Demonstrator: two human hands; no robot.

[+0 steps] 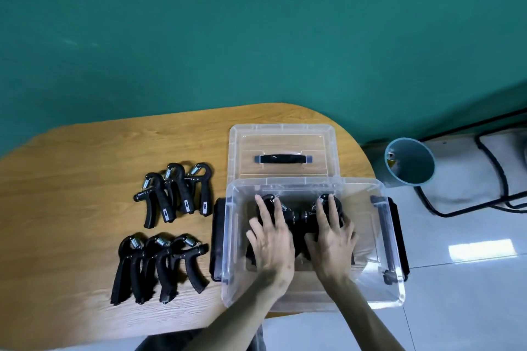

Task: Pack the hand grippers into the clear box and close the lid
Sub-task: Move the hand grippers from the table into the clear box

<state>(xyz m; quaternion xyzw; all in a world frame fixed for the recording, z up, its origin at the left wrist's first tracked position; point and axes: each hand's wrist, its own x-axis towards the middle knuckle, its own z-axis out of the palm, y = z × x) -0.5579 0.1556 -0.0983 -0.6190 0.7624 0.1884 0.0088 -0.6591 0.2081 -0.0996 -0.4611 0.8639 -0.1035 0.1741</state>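
Grippers (299, 216) lie in the bottom of the clear box (393, 288), black ones with silver springs, packed so close under the two hands that their number inside cannot be told; two rounded heads show at the far side, so those lie with their long axis running from the person toward the wall, heads away. The left hand (271, 239) rests flat on the left part of the pile, fingers straight and spread, and the right hand (332, 236) does the same on the right part, neither curled round anything. The box stands at the right end of the wooden table (71, 179), open, with a dark latch on each short side. Its lid (282, 134) lies flat on the table just beyond the box's far wall, dark carry handle on top and running left to right. Left of the box, six more grippers wait on the tabletop in two groups of three. The far group (174, 194) lies with spring heads toward the wall and handles pointing back at the person, slightly fanned. The near group (156, 265) is laid the same way, heads far, handles near, overlapping one another. Off the table to the right, a blue-grey bin (410, 162) stands on the pale tiled floor, near black cables (496, 179), with a teal wall behind.
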